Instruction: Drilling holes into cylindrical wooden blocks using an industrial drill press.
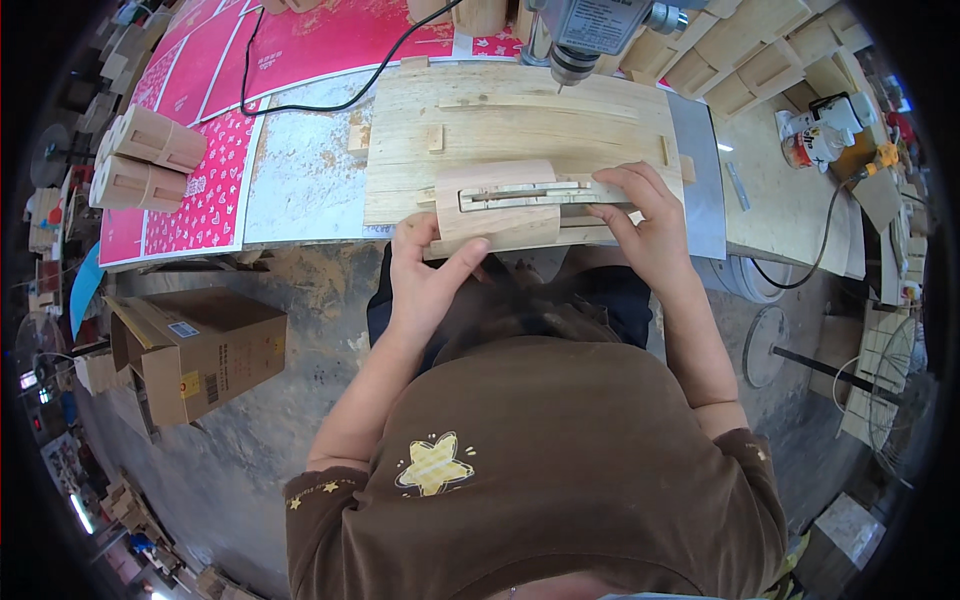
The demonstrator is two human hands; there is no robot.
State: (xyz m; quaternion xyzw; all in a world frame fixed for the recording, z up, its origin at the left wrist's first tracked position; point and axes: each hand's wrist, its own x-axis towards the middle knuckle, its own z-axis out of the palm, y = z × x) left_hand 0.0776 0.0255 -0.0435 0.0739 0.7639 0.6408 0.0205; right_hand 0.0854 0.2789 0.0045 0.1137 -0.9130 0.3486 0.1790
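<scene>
In the head view, two bare hands meet at twelve o'clock, over one pale wooden block (pixel 500 225) at the near edge of a flat wooden board (pixel 560 120). The left hand (pixel 425 275) grasps the block's seven-to-nine o'clock end, thumb along the near side, fingers wrapped round the end. The right hand (pixel 655 225) pinches the three o'clock end of one slotted strip (pixel 525 192) between thumb and fingers.

Counted out: one drill (pixel 590 45) stands toward one o'clock, its chuck and bit pointing down past the board's far edge; one black cable (pixel 335 106) loops at eleven o'clock over pink printed sheets (pixel 330 50). At ten o'clock lie grooved wooden cylinders (pixel 150 180), at least two, the full number unclear. One slim pale-blue tool (pixel 738 187) lies toward two o'clock.

Among containers, one cardboard box (pixel 225 350) sits on the floor between eight and nine o'clock, its open end turned to nine; its contents cannot be made out. One white tub (pixel 815 147) with an orange-marked label stands at two o'clock, contents hidden.

The block is smooth, light-toned and gently rounded, with a long dark-edged recess in its upper face. The strip lies along that recess: two narrow, pale, smudged rails with a dark gap between, jutting beyond the block toward three o'clock.
</scene>
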